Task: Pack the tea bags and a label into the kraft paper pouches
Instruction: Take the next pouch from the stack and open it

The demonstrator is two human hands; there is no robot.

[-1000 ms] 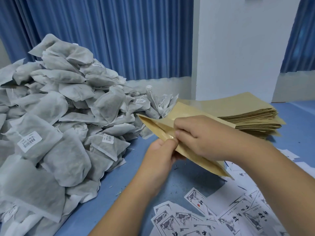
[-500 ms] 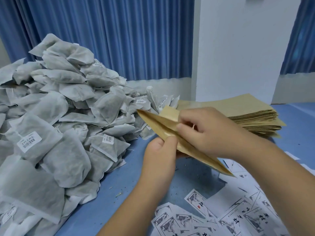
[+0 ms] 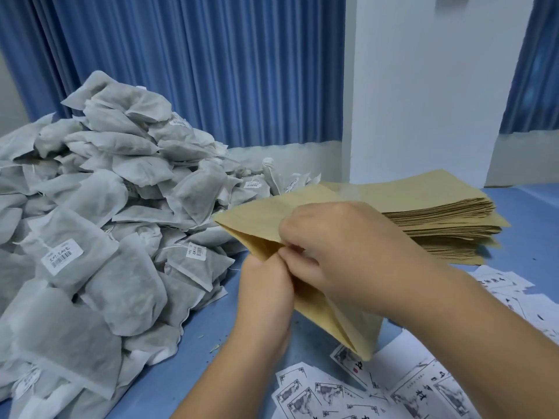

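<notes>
I see grey tea bags (image 3: 106, 237) heaped left, a tan pouch (image 3: 260, 219) tilted mid-frame, a pouch stack (image 3: 438, 225) right, and labels (image 3: 408, 394) scattered lower right.

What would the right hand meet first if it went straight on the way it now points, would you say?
The right hand points leftward, pinching the tan kraft paper pouch; going straight on, it would probably first reach the heap of grey fabric tea bags, though depth is unclear.

Blue pleated curtains (image 3: 196, 71) hang on both sides of a white pillar (image 3: 423, 101). The tabletop (image 3: 532, 225) surface is blue.
</notes>
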